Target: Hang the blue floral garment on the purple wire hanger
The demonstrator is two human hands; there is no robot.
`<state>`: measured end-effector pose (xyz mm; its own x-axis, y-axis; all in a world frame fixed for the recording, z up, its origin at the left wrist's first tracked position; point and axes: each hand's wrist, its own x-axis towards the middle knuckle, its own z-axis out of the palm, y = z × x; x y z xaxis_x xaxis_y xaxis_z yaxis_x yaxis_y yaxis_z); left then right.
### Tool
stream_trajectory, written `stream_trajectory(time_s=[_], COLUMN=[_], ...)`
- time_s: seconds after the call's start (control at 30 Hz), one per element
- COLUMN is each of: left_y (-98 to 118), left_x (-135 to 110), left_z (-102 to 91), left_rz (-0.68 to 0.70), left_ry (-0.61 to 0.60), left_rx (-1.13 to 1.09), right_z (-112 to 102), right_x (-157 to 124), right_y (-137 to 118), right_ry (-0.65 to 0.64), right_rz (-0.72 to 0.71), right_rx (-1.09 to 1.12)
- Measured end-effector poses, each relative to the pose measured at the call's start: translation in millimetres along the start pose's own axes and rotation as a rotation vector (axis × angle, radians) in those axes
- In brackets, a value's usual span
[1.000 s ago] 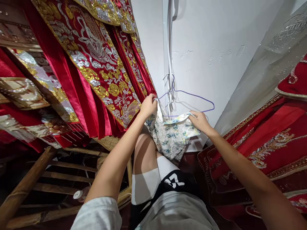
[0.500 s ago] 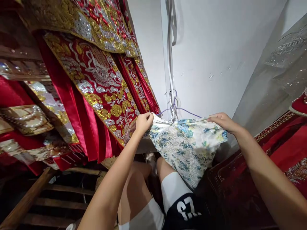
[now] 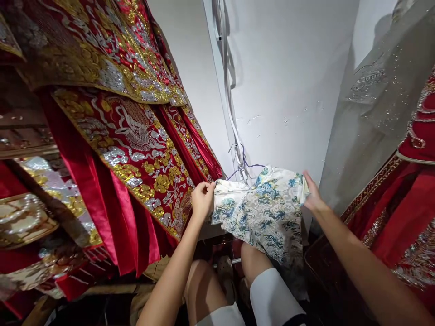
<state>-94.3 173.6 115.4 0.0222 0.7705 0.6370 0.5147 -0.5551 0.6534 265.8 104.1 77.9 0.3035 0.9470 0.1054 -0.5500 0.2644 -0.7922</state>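
Observation:
A white floral dress (image 3: 268,203) with blue and green print hangs on a thin purple wire hanger (image 3: 254,165) in front of me. My left hand (image 3: 203,199) is closed in a pinch on the dress's left shoulder edge. At the opposite side, my right hand (image 3: 311,192) grips the short sleeve, its fingers partly behind the cloth. Between the hands the neckline and upper front are spread out. The lower part of the dress falls down beside my knee into shadow.
Red gowns (image 3: 146,145) with gold and silver embroidery hang close on the left. A white metal rail (image 3: 228,86) runs along the white wall (image 3: 285,90). On the right are a sheer grey beaded fabric (image 3: 370,117) and a red beaded gown (image 3: 394,213).
My right hand has slid from the shoulder's top edge to the sleeve end, and the right shoulder now lies over the hanger. My left hand keeps its pinch. The view has shifted.

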Motion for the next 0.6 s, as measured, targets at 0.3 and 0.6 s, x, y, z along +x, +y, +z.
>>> stream_trajectory(time_s=[0.3,0.6], left_y=[61.5,48.0], left_x=[22.5,-29.4], left_z=[11.9,68.2], left_rz=[0.272,0.098], left_ry=[-0.079,-0.04], left_rx=[0.229,0.037], right_z=[12.4,34.2], right_x=[14.2,-187.2], right_y=[-36.6,30.0], right_ry=[0.189,-0.259], right_rz=[-0.295,-0.365], right_rx=[-0.094,-0.5])
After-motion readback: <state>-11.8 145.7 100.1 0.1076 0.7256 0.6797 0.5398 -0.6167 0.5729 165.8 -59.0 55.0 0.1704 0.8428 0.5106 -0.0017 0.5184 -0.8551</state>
